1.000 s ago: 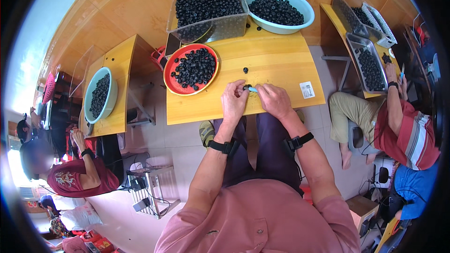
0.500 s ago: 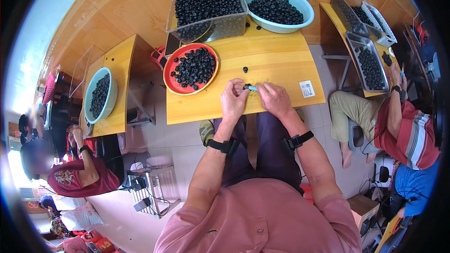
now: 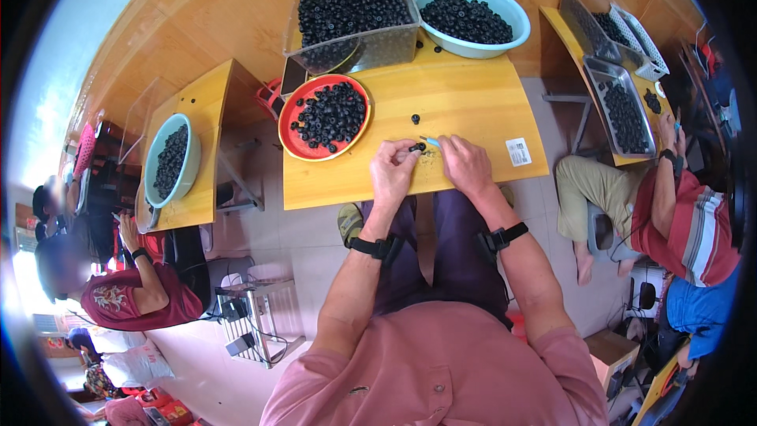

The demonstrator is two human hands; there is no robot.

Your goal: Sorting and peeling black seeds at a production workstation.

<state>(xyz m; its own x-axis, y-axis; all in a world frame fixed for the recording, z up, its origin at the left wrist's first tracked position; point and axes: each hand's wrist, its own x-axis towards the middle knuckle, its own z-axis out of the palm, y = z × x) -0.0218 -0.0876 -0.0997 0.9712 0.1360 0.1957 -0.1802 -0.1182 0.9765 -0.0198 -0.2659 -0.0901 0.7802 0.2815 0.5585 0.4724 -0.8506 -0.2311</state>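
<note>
Over the front part of the table, my left hand (image 3: 392,171) pinches a small black ring-shaped part (image 3: 417,147) between thumb and fingertips. My right hand (image 3: 465,166) is closed around a slim tool with a light-blue handle (image 3: 431,142). Its thin tip points left, just above the black part and apart from it; the exact kind of tool is too small to tell. Pale crumbs lie on the wood under my hands. One loose black part (image 3: 415,119) stands a little farther back. To the left, a red round tray (image 3: 287,136) with a yellow rim holds many similar parts.
A clear plastic bin (image 3: 363,46) and a light-blue basin (image 3: 516,41), both full of black parts, stand at the back of the wooden table (image 3: 473,95). A white label (image 3: 518,151) lies at the right edge. Co-workers sit at tables on both sides.
My right hand has drawn the blue-handled tool slightly up and away from the black part, so its tip now shows. My left hand keeps its pinch and has hardly moved.
</note>
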